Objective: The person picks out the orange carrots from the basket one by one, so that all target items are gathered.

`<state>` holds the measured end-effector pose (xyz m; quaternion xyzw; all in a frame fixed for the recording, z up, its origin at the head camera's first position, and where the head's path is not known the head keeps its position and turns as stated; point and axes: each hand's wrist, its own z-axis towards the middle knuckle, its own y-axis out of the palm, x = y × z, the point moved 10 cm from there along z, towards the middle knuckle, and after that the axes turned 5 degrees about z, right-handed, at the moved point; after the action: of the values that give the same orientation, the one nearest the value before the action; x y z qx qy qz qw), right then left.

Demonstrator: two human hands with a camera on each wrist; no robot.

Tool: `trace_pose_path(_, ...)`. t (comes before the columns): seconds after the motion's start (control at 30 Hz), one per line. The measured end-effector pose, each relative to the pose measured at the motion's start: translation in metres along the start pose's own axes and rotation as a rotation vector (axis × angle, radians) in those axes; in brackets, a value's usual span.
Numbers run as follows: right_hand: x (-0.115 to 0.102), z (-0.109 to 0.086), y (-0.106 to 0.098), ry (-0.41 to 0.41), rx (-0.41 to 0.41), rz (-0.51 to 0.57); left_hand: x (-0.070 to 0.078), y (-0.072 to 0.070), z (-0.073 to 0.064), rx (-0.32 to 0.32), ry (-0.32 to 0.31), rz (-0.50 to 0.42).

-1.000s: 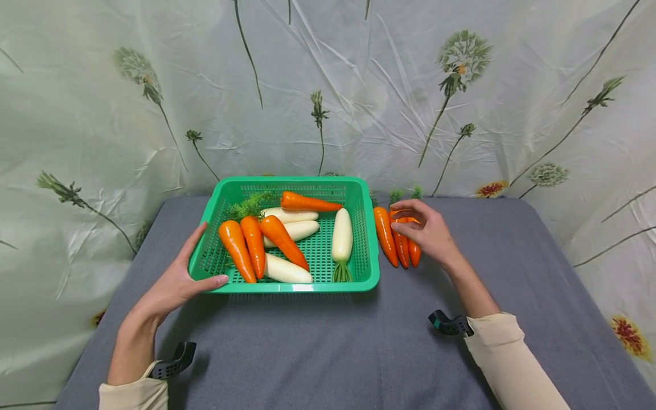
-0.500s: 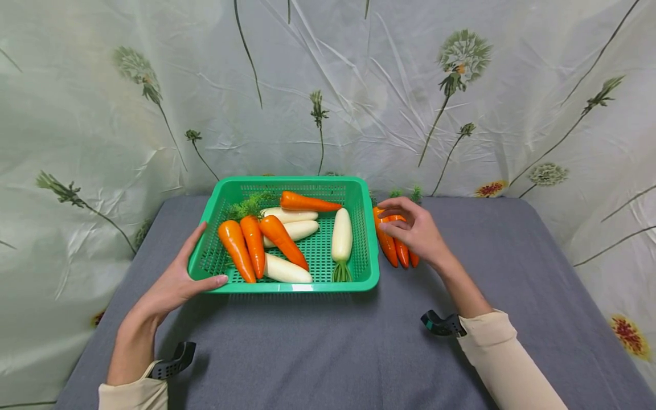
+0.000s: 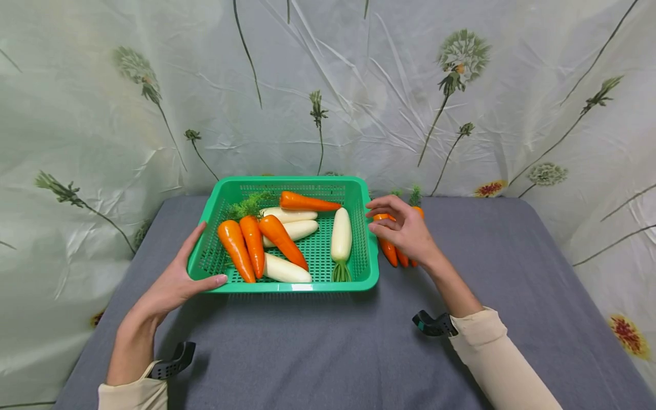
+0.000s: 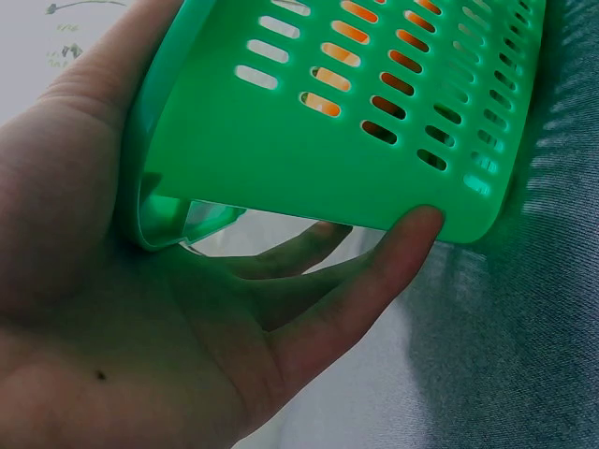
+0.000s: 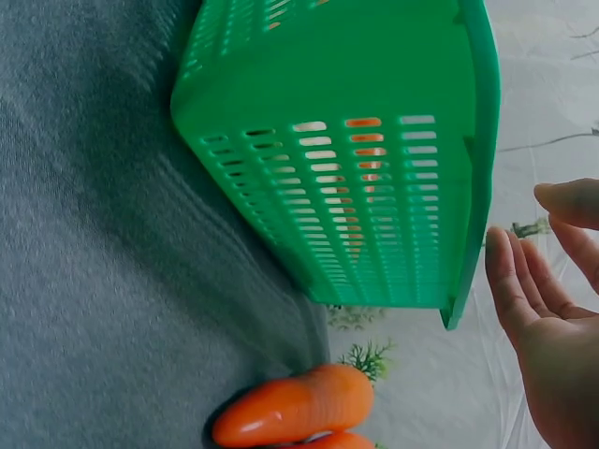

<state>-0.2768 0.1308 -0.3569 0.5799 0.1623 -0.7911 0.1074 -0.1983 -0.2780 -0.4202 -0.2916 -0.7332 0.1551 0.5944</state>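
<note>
A green plastic basket [image 3: 302,288] with slotted walls stands on the cloth, holding several carrots [image 3: 236,250] and several white radishes [image 3: 341,234]. My left hand [image 3: 171,283] grips its front left corner, thumb along the front rim and fingers spread against the outside walls; the left wrist view shows fingertips on the slotted wall [image 4: 318,154]. Just off the right rim, my right hand [image 3: 405,229] holds nothing, its fingers loosely bent. Beneath that hand, several more carrots [image 3: 388,252] lie beside the basket, partly hidden; one carrot [image 5: 290,408] shows low in the right wrist view.
Grey cloth [image 3: 307,353] covers the table. A pale curtain [image 3: 389,85] printed with dandelions hangs behind and along both sides. Leafy carrot tops [image 3: 415,195] reach the table's back edge. Black wrist bands [image 3: 174,361] sit at both cuffs.
My right hand has moved left across the loose carrots to the basket's right rim, uncovering the rightmost carrot's top. The left hand and the basket have stayed in place.
</note>
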Motion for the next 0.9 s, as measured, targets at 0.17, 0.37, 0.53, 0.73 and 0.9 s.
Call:
trace_pose_path(0.17, -0.003, 0.001, 0.009, -0.033, -0.021, 0.036, 0.0, 0.0, -0.001, -0.001, 0.004, -0.016)
trace_pose_path(0.37, -0.004, 0.002, 0.018, -0.021, -0.037, 0.054, 0.001, 0.0, -0.002, -0.003, 0.004, -0.017)
trace_pose_path(0.53, -0.001, 0.006, 0.025, 0.007, -0.059, 0.055, 0.002, 0.001, -0.002, -0.003, 0.006, -0.013)
trace_pose_path(0.73, -0.001, 0.008, 0.032, 0.024, -0.084, 0.061, 0.001, 0.001, -0.001, 0.001, 0.004, -0.004)
trace_pose_path(0.9, -0.005, 0.012, 0.039, 0.005, -0.11, 0.064, 0.001, 0.0, 0.0, 0.001, 0.002, -0.001)
